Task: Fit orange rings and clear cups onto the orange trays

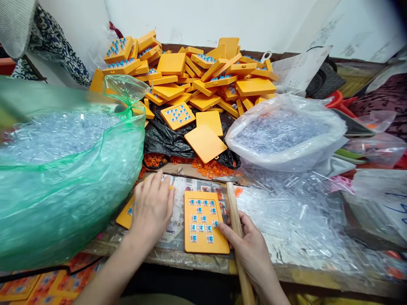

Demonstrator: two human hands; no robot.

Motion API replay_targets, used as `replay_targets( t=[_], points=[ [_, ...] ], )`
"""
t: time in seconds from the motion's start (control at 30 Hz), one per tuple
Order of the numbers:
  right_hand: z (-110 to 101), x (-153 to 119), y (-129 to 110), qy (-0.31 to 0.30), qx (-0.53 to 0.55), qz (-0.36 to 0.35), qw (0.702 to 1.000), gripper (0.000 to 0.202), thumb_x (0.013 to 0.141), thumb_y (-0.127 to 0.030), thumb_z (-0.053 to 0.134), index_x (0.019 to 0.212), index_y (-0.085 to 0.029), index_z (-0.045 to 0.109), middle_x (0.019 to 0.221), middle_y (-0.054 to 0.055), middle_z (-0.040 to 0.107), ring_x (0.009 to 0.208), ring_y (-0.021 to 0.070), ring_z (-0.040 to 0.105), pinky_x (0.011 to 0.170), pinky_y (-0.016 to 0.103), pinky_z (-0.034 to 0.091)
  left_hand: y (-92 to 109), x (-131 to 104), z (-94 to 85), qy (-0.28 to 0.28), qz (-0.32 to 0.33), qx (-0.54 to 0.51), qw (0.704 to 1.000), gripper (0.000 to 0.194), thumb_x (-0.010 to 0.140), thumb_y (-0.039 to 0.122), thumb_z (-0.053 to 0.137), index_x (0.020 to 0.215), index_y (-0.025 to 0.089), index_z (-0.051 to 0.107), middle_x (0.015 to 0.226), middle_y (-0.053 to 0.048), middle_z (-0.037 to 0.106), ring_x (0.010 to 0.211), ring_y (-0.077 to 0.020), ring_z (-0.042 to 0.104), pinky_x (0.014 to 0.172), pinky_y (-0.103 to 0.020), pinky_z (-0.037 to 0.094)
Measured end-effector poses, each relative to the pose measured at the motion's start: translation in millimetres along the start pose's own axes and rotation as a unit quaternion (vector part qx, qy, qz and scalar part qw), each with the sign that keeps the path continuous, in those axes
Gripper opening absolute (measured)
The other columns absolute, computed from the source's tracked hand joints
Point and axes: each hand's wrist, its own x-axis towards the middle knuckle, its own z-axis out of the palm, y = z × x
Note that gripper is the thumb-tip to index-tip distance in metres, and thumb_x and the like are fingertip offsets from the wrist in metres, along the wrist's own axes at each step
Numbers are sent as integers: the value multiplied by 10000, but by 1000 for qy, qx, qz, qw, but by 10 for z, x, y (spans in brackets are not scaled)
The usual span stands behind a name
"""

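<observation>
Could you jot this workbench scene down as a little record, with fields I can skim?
Front panel: yellow-orange panel lying flat, blue-centred clear pieces facing up
Right hand: around wooden stick, thumb at the front panel's right edge
Left hand: over a partly hidden panel
Back: jumbled heap of similar panels
Left side: green plastic bag of clear plastic pieces
Right side: whitish plastic bag of clear pieces, more scattered nearby
Small parts: orange rings below the heap
Unclear: what the pieces are
</observation>
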Motion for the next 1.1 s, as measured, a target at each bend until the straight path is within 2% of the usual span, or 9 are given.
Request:
replay_targets(
  t=[0.1,0.23,0.3,0.4,0.6,0.73,0.87,1.03,1.1],
  points=[
    [-15,1,25,9,11,-4,1000,436,547,-445,819,864,-218,624,681,-28,630,581,171,596,448,262,467,46,525,99,-98,-7,-16,995,349,885,100,366,1035,144,678,1121,-168,654,1090,-315,569,941,-435,434],
    [-46,1,44,22,16,-12,1000,456,552,-427,831,893,-201,631,671,-45,587,525,129,537,428,241,447,40,1012,307,-126,-10,-29,992,245,884,84,448,916,109,690,1038,-152,665,1031,-300,602,903,-435,466],
    [-57,-1,54,27,23,-14,999,466,556,-427,835,906,-196,632,669,-52,566,487,110,505,411,238,440,27,1082,378,-131,-17,-38,990,171,911,168,510,964,118,666,1051,-112,659,1020,-257,611,909,-442,480],
    [-65,1,81,30,40,-19,999,469,562,-439,837,901,-195,624,695,-49,564,472,99,498,408,238,457,-11,1070,421,-151,-24,-64,986,209,909,314,575,1012,142,635,1036,-61,657,950,-197,631,866,-418,520],
    [-59,29,136,18,63,-25,998,511,596,-481,822,962,-198,604,711,-46,592,412,73,479,347,209,424,-96,1048,444,-144,-34,-124,981,235,908,331,578,1042,145,628,1085,-68,642,974,-209,625,852,-409,531],
    [-65,-8,127,14,66,-34,997,538,599,-499,818,977,-182,602,654,-54,585,386,65,455,336,196,400,-45,960,342,-116,-30,-171,978,174,879,244,608,996,127,664,1038,-84,682,975,-226,641,894,-438,507],
    [-69,-107,89,18,67,-50,996,469,639,-469,809,946,-199,580,712,-45,620,397,57,456,352,190,399,139,614,155,-88,-14,-251,964,141,788,132,647,880,167,749,920,-77,746,884,-236,681,850,-360,521],
    [16,-240,-72,-1,56,-62,996,422,673,-448,798,925,-211,556,793,-28,670,363,34,444,330,173,372,443,12,58,-135,-19,-466,874,112,697,145,744,795,189,774,792,-62,744,726,-211,687,655,-294,556],
    [69,-281,-149,-15,59,-60,996,423,674,-440,798,934,-207,558,795,-28,673,346,18,432,325,157,360,520,-163,65,-137,8,-483,865,135,743,140,704,842,196,778,795,-65,731,723,-200,679,648,-284,556]
  ],
)
